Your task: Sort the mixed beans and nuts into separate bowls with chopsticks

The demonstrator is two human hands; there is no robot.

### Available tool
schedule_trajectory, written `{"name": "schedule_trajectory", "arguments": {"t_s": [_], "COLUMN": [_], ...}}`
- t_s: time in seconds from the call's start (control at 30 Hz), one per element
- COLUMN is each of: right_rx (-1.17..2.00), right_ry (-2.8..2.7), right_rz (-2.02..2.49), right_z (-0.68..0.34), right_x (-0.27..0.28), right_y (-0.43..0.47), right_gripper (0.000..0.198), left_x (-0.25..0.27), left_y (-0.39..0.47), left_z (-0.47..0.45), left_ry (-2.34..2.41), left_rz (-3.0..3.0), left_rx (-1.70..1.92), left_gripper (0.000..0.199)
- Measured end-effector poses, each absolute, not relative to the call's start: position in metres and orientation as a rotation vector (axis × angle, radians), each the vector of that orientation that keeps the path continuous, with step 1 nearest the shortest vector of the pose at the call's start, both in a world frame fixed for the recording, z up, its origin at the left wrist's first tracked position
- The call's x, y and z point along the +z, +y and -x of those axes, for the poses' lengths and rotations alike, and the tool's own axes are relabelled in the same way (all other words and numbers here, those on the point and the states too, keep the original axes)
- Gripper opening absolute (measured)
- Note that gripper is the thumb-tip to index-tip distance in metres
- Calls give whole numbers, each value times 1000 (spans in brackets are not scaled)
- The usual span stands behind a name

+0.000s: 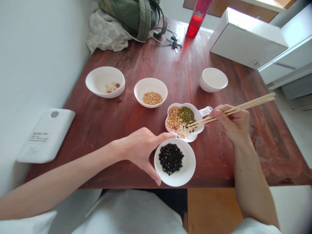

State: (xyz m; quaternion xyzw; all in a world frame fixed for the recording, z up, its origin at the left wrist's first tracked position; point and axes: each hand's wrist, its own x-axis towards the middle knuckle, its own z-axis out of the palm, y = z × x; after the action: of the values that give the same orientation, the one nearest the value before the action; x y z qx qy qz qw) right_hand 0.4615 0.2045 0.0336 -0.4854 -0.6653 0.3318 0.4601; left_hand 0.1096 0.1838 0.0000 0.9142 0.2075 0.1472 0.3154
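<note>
From my end, I have the right hand [235, 122] closed around two chopsticks [250, 103], whose long axis slants from butts toward the table's right edge to tips low in a flower-shaped dish [193, 136]. The tips sit nearly together; whether they pinch anything, I cannot tell. The dish lies right of the middle of the table [263, 156], its one handle [205, 112] pointing toward the right edge, just by my right fingers.

My left hand [137, 146] is spread wide, thumb and fingers holding the left side of the black-bean bowl [188, 167], which sits just inside the near edge, almost touching the dish. Bare wood runs from my right forearm to the right edge, and more from my left hand to the white device [46, 136] at the left edge.

I count four white bowls: this one, plus the peanut bowl [95, 81], the yellow-bean bowl [151, 85] and the right-hand bowl [214, 79], farther from the near edge.
</note>
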Motion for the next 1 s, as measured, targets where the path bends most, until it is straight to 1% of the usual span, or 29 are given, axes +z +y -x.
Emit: {"name": "schedule_trajectory", "arguments": {"t_s": [0.13,0.37,0.6,0.8,1.0], "right_rx": [787,803,790,847,844], "right_ry": [-1685,-1690,-1706,-1644,-1632], "right_rz": [1223,1211,1204,1160,1174], "right_z": [-462,-462,-462,-464,-464], "right_x": [34,33,33,32,33], "right_y": [204,204,204,205,206], "right_gripper": [19,19,21,21,26], "left_x": [1,0,0,0,0], "left_y": [184,184,183,183,183], "left_z": [-110,-110,-110,-109,-110], "left_ry": [555,562,562,568,565], "left_rz": [-2409,-2397,-2416,-2411,-2394], "left_rx": [383,368,372,360,362], "left_gripper": [140,140,142,141,141]}}
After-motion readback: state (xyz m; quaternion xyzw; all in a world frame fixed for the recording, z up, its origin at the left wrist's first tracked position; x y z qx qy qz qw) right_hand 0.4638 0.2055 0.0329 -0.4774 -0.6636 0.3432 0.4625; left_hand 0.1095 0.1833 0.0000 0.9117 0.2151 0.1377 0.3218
